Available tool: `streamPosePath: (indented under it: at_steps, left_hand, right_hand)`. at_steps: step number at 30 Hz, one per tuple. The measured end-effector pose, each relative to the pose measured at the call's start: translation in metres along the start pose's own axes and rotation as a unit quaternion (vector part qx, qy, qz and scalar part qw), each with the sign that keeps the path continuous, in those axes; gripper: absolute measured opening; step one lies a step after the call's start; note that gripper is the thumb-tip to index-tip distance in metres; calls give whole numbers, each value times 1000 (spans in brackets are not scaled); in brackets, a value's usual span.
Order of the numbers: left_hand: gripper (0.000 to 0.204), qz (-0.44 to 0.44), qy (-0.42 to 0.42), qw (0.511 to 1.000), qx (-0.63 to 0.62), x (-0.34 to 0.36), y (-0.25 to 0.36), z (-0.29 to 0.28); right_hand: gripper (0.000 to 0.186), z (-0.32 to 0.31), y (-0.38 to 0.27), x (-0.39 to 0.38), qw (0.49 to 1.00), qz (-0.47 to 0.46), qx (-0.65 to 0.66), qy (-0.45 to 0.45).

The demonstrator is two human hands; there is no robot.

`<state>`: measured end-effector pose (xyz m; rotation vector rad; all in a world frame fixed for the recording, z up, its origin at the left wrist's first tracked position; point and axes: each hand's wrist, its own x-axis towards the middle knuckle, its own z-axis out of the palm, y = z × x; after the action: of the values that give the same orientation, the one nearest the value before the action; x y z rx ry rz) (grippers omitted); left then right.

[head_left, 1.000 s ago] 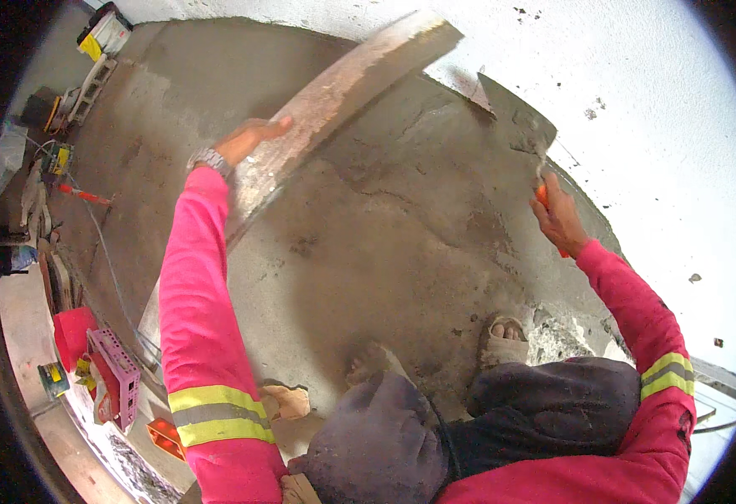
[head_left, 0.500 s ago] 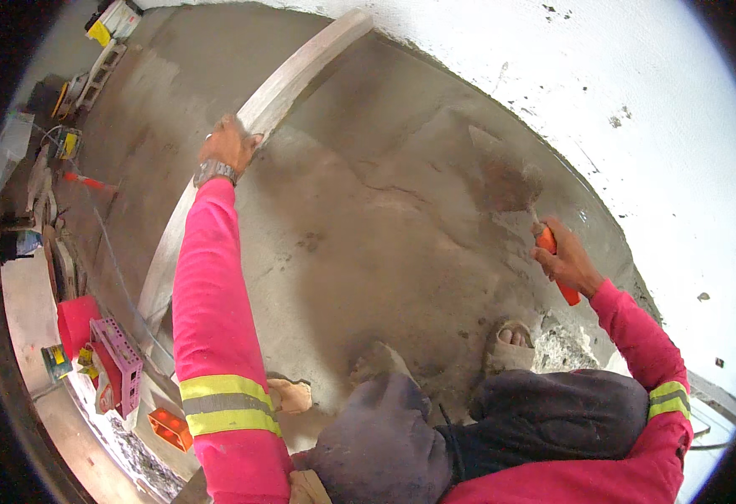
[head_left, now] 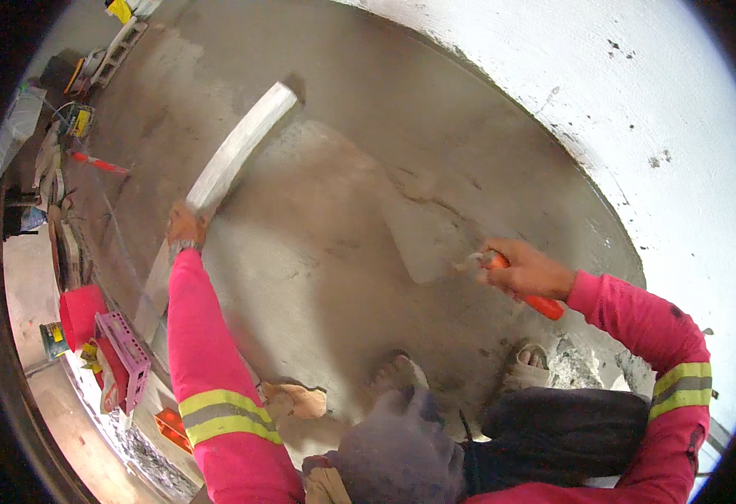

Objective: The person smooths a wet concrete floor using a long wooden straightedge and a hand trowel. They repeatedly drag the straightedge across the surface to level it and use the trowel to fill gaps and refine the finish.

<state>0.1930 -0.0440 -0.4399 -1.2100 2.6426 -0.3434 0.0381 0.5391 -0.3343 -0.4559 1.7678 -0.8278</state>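
My left hand (head_left: 185,227) is closed around a long pale straightedge (head_left: 242,151), which slants over the grey floor with its far end up to the right. In my right hand (head_left: 529,270) is a trowel with an orange handle (head_left: 544,307). Its pointed blade (head_left: 425,245) lies flat on or just over the wet mortar (head_left: 326,252); whether it touches, I cannot tell. A ridge of mortar runs near the blade's far edge. Both fists are wrapped round what they hold.
A white wall (head_left: 636,109) borders the floor on the right. Along the left stand a pink crate (head_left: 124,357), a red bucket (head_left: 82,315), an orange holed block (head_left: 173,428) and a hollow block (head_left: 120,52). My sandalled feet (head_left: 529,361) are close below the mortar.
My left hand has drawn the straightedge back toward me and away from the wall. The trowel has swung left and nearer, from beside the wall to the middle of the mortar.
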Motion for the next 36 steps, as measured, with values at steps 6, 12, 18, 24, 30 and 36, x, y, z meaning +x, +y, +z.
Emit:
streamPosePath:
  at_steps: [6, 12, 18, 24, 30, 36]
  left_hand:
    - [67, -39, -10, 996, -77, -23, -68, 41]
    - [76, -92, -89, 992, 13, -20, -77, 40]
    - [76, -37, -2, 999, -15, -16, -92, 68]
    - [82, -70, -7, 997, -20, -2, -105, 73]
    - [81, -57, 73, 996, -7, 25, -149, 101]
    - [81, -79, 43, 996, 3, 31, -133, 97]
  right_hand:
    - [20, 38, -36, 120, 936, -1, 350, -31]
    - [22, 82, -109, 253, 859, -62, 505, -57]
    - [23, 88, -142, 322, 801, -98, 588, -61]
    - [22, 69, -145, 331, 848, -82, 518, -70]
    - [22, 83, -167, 354, 834, -91, 534, -106]
    - [20, 81, -167, 374, 827, -99, 551, -50]
